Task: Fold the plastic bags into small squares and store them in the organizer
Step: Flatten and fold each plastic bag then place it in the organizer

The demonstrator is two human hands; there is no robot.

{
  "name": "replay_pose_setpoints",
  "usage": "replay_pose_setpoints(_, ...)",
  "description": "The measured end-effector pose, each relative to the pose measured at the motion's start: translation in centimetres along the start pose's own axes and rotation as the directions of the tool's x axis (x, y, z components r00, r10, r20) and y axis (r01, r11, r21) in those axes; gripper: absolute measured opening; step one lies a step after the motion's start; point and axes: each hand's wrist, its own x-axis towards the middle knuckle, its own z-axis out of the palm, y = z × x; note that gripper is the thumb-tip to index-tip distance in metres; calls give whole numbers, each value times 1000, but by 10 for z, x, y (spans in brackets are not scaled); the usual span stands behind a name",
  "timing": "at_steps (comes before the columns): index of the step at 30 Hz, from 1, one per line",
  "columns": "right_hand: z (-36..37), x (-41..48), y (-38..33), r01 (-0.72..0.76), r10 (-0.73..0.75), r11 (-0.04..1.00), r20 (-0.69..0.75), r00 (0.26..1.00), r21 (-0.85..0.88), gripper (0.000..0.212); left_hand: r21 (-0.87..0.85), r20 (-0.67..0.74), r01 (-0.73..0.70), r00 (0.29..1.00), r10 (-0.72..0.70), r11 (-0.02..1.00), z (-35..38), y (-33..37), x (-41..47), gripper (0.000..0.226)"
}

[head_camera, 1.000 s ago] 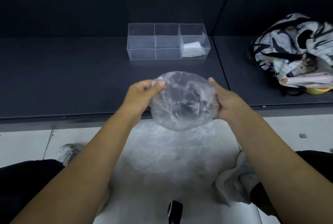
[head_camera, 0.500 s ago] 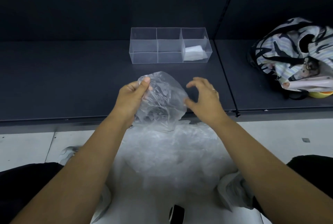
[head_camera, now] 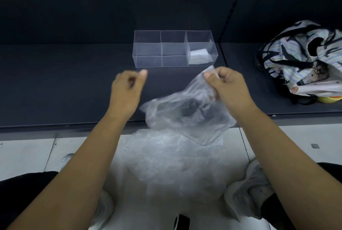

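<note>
Right hand (head_camera: pixel 222 83) pinches the top corner of one clear bag (head_camera: pixel 185 113), thumb against curled fingers. The bag hangs from that corner over the front edge of the shelf (head_camera: pixel 55 85), crumpled, no fold in it yet. I hold it high by one corner so it drops open and I can find the edges.

Left hand (head_camera: pixel 127 89) is off the bag, to its left. Fingers are curled in, thumb out, nothing in it that I can see. It's motion-blurred. My read: it needs the opposite corner next so I can stretch the bag flat.

Organizer (head_camera: pixel 148 61) sits on the shelf just behind the hands, so a finished square can go straight in. One folded bag (head_camera: pixel 199 56) lies in its right compartment.

Pile (head_camera: pixel 166 159) of loose bags sits on the floor (head_camera: pixel 24 155) between my shoes (head_camera: pixel 253 183), right under the hands, so supply is close. Judging by that, it's early in the job.

Risk: the film looks thin and slippery. A one-corner pinch can slip, and creases likely won't hold unless pressed flat on the shelf.

Patterned tote (head_camera: pixel 303 54) is far right, well apart, not involved.
</note>
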Motion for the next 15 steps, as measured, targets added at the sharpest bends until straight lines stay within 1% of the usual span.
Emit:
replay_pose_setpoints(1,6,-2,-4,-7,8,1000,50,999,-1,23,-29,121,-66,990,69,997,2,16,0,38)
replay_pose_setpoints(2,13,-3,-8,-9,10,1000,88,996,-17,24,-72,272,-82,957,98,994,6,33,-1,43)
replay_pose_setpoints(3,19,-3,-11,-3,8,999,116,993,-47,25,-112,418,-59,903,101,992,11,48,-2,48)
replay_pose_setpoints(4,24,-2,-14,2,9,997,138,990,-77,27,-147,531,-20,842,96,989,16,59,-3,49)
replay_pose_setpoints(5,26,-1,-17,2,14,994,155,988,-105,31,-183,587,28,805,86,983,21,64,-2,43)
replay_pose_setpoints(6,25,1,-19,2,21,991,167,986,-137,35,-211,581,79,811,60,974,25,65,0,33)
replay_pose_setpoints(7,21,3,-19,-3,35,986,182,983,-169,39,-239,543,135,840,17,961,25,64,3,25)
replay_pose_setpoints(8,13,5,-20,-22,65,980,215,974,-197,41,-260,503,198,863,-43,945,24,61,6,19)
replay_pose_setpoints(9,4,6,-20,-53,115,973,275,954,-224,40,-272,478,264,872,-108,926,22,55,9,16)
replay_pose_setpoints(11,-15,11,-12,-128,250,944,408,878,-304,33,-291,450,347,872,-193,892,17,40,17,16)
replay_pose_setpoints(13,-34,16,2,-178,363,900,460,810,-398,19,-291,403,368,884,-236,883,12,23,26,19)
replay_pose_setpoints(14,-42,19,11,-195,386,891,458,801,-409,12,-290,371,375,892,-258,880,10,14,31,22)
replay_pose_setpoints(15,-49,23,19,-216,386,895,439,811,-389,8,-293,343,389,895,-284,873,7,5,36,24)
